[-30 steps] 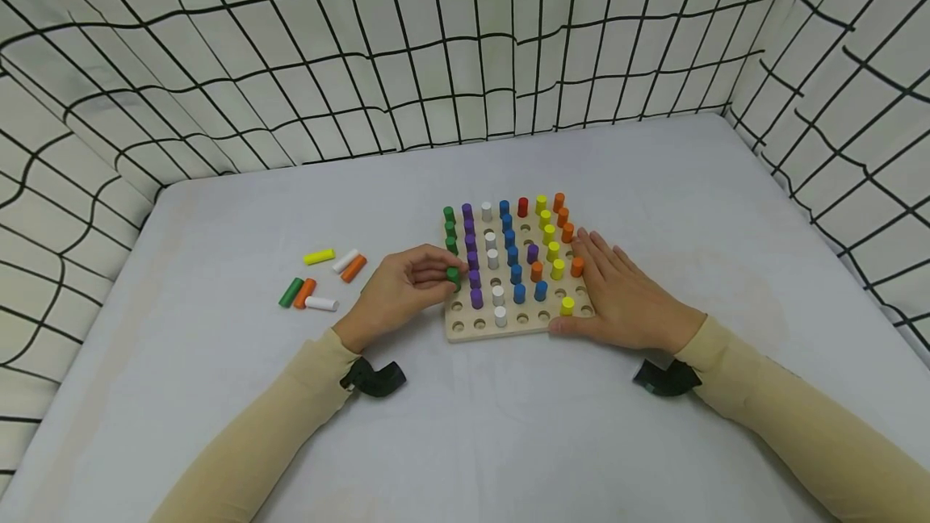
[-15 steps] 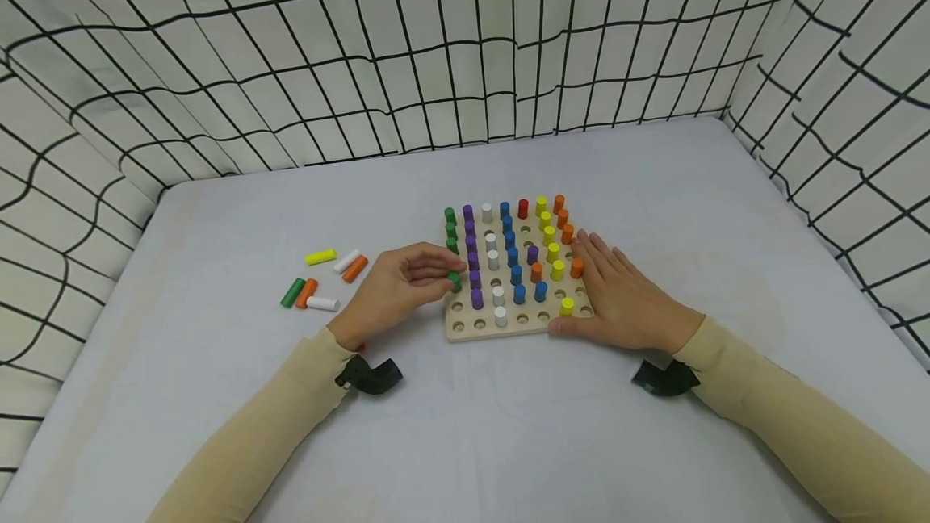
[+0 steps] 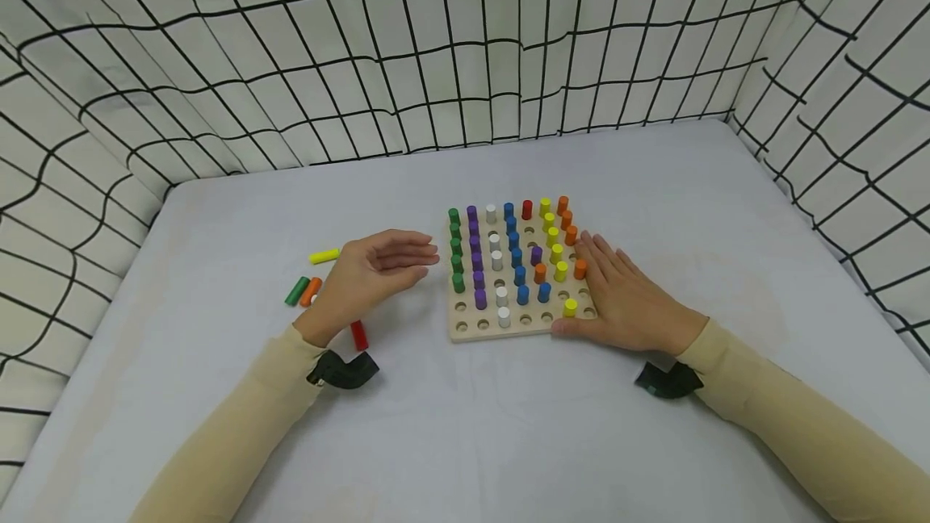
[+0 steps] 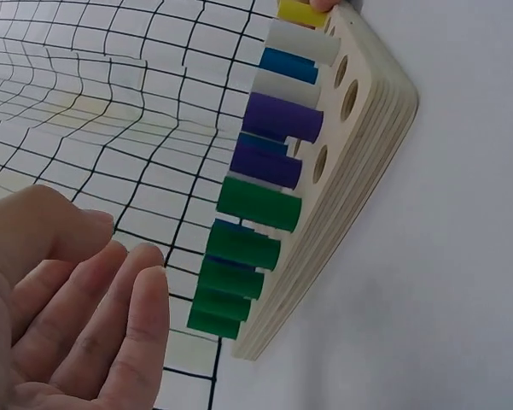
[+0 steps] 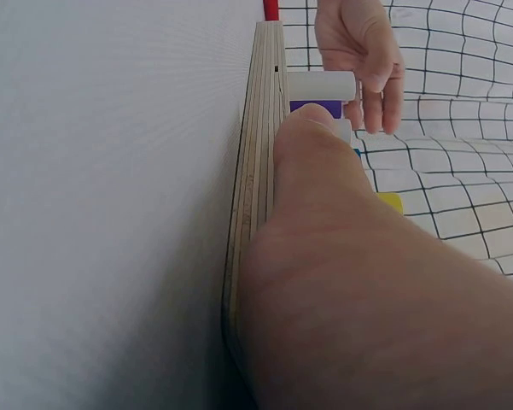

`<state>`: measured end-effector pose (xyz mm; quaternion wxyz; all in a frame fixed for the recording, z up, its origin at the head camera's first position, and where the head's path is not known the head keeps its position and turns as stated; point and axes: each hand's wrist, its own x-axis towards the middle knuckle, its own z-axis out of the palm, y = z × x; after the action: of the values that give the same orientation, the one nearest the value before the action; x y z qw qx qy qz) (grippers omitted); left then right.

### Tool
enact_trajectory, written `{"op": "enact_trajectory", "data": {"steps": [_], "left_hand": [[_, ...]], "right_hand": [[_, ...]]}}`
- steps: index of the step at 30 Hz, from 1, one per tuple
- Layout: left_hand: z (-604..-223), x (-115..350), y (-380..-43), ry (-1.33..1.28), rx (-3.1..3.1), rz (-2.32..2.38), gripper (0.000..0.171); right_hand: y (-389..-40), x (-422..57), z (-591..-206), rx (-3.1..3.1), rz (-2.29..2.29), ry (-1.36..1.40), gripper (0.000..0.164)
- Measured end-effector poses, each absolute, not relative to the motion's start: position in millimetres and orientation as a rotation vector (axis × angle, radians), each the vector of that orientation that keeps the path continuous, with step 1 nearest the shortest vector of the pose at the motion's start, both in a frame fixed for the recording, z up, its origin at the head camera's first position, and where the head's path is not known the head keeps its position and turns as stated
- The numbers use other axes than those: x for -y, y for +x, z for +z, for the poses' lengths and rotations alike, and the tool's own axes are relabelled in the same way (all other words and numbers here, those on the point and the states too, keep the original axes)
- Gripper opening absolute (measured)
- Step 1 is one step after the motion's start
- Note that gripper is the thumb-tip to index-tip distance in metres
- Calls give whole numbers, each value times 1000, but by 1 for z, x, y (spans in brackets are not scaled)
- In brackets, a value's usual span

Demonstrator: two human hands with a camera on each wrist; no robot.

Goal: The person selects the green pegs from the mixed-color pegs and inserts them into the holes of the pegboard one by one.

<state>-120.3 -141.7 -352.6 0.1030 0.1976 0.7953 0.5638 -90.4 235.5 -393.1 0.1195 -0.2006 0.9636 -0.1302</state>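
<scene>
A wooden pegboard (image 3: 472, 333) lies on the white cloth, with columns of coloured pegs standing in its holes. Down its left side runs a column of green pegs (image 3: 458, 283), beside a column of purple pegs (image 3: 477, 262). My left hand (image 3: 374, 273) hovers just left of the board, fingers extended and holding nothing. In the left wrist view its fingers (image 4: 145, 316) are apart from the green pegs (image 4: 260, 203). My right hand (image 3: 628, 297) rests flat along the board's right edge, the thumb (image 5: 316, 154) at the near edge close to a yellow peg (image 3: 570, 307).
Loose pegs lie left of the board: a yellow peg (image 3: 324, 256), a green peg (image 3: 297, 290), an orange peg (image 3: 311, 291) and a red peg (image 3: 359, 335). My left hand hides others. A white wall with a black grid (image 3: 450, 47) borders the table.
My left hand has let go of a green peg, now standing in the board's left column, and has moved left and back. The red loose peg has come into view. My right hand stays put.
</scene>
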Motion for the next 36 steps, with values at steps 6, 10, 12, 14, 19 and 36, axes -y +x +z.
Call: {"op": "enact_trajectory", "data": {"steps": [6, 10, 12, 14, 19, 36], "left_hand": [[-341, 163, -119, 502, -2421, 1690, 38], [-335, 182, -117, 375, -2506, 1649, 36], [-332, 192, -116, 304, -2541, 1615, 35], [-331, 201, -115, 232, -2563, 1583, 35], [-331, 223, -114, 186, -2612, 1572, 38], [-336, 285, -125, 15, -2612, 1379, 60]], "right_hand": [[-90, -236, -393, -2819, -380, -590, 130], [-90, -235, -394, -2818, -380, -593, 129], [-90, -235, -394, -2816, -377, -590, 129], [-90, -235, -394, -2812, -375, -586, 130], [-89, -234, -392, -2806, -369, -581, 130], [-90, -236, -395, -2784, -363, -570, 130]]}}
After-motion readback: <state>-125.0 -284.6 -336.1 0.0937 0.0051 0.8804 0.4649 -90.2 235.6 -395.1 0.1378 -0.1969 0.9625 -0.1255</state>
